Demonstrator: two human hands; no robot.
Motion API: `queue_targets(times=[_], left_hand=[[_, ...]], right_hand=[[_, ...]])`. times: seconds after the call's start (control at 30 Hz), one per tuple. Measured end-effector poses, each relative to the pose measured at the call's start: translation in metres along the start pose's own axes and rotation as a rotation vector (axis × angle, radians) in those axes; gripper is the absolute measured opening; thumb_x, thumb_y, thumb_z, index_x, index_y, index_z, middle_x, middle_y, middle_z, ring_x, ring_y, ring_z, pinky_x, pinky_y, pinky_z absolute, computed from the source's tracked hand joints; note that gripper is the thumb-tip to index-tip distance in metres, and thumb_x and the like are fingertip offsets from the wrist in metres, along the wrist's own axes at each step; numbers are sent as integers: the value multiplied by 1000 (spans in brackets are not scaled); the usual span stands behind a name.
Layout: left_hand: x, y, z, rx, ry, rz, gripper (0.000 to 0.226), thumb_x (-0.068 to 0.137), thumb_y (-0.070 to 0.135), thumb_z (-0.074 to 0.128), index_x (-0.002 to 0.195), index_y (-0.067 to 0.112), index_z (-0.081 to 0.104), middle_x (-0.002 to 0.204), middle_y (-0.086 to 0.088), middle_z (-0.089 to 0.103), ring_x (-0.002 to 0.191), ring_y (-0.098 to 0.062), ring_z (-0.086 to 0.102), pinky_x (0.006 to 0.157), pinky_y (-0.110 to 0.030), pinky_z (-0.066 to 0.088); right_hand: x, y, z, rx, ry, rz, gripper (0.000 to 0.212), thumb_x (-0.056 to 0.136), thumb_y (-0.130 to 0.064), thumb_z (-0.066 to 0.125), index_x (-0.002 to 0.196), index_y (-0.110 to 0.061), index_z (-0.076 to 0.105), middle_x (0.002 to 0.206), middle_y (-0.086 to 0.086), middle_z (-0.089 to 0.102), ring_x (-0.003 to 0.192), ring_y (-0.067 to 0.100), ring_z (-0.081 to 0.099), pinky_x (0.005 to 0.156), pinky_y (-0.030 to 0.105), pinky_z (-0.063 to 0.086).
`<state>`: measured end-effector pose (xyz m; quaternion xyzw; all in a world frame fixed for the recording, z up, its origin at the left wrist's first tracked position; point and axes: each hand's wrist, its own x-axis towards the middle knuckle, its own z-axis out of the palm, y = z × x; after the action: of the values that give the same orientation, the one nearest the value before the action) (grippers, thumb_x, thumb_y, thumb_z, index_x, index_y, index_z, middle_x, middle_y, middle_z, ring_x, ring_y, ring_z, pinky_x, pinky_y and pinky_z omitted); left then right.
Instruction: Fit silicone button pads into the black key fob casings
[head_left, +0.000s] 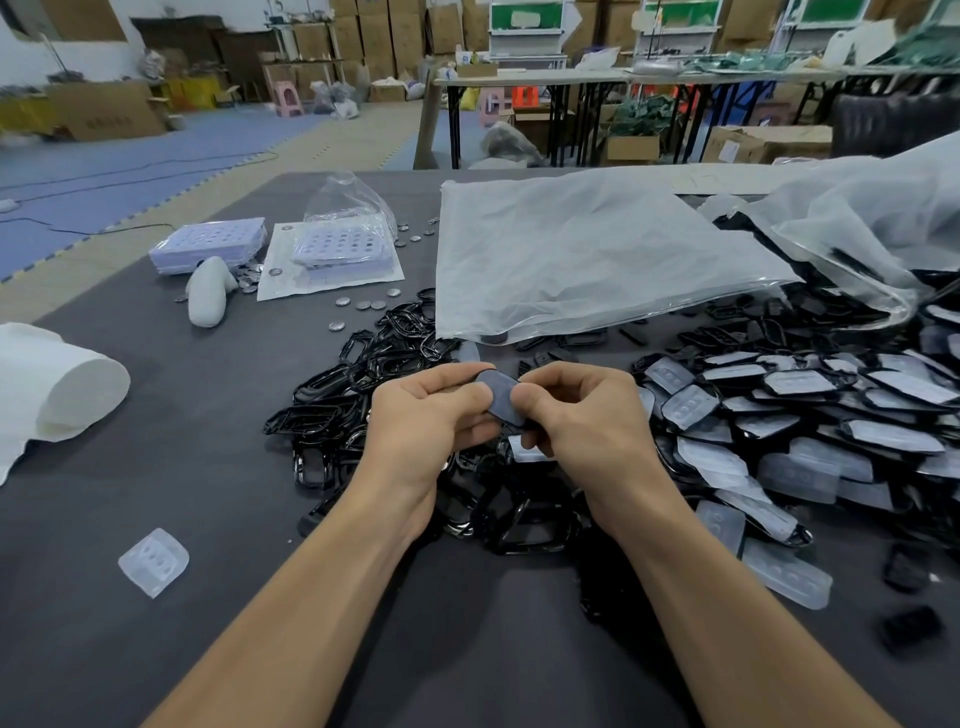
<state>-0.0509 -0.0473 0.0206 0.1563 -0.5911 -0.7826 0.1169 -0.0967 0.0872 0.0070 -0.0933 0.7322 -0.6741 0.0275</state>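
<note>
Head view: left hand (431, 415) and right hand (576, 410) pinch one rounded greyish silicone pad (501, 397).

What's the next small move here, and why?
Likely press both thumbs along the silicone button pad's edges to seat it fully. The left hand and right hand both pinch one black key fob casing above the table, with the pad on its upper face between the thumbs. Whether its rim has seated all round cannot be told.

free: bare table (208, 415) left | blocked: casing heap (337, 384) ahead, fitted casings (805, 395) right
</note>
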Motion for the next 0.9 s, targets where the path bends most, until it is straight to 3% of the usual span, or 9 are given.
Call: queue_targets(times=[0.3,0.5,0.73,0.9], left_hand=[[5,3,-8,64,-29,-8,15,93,-2,67,93,9,77,77,-8,79,61,-12,75,57,-19,57],[5,0,-7,50,-14,7,12,92,-3,70,99,6,75,80,-8,80,67,-14,77,59,-19,58],[6,0,-8,27,-39,-13,15,92,-6,68,102,5,74,84,-10,80,70,-17,77,61,-21,59],[5,4,-11,161,-75,-25,25,89,-8,64,98,9,79,85,-13,80,72,-17,77,61,-21,59]], right_hand=[[-1,-2,1,23,-15,11,23,84,-9,74,70,-28,77,60,6,69,49,16,58,54,30,47],[-3,-3,1,62,-20,11,7,76,-20,76,74,-27,78,60,4,70,50,15,59,50,25,44],[-1,-1,1,49,25,-12,22,85,-9,74,74,-28,78,59,0,69,48,13,58,52,25,46],[1,1,0,17,29,-53,25,85,-4,72,72,-25,78,58,-7,68,48,7,55,52,19,45]])
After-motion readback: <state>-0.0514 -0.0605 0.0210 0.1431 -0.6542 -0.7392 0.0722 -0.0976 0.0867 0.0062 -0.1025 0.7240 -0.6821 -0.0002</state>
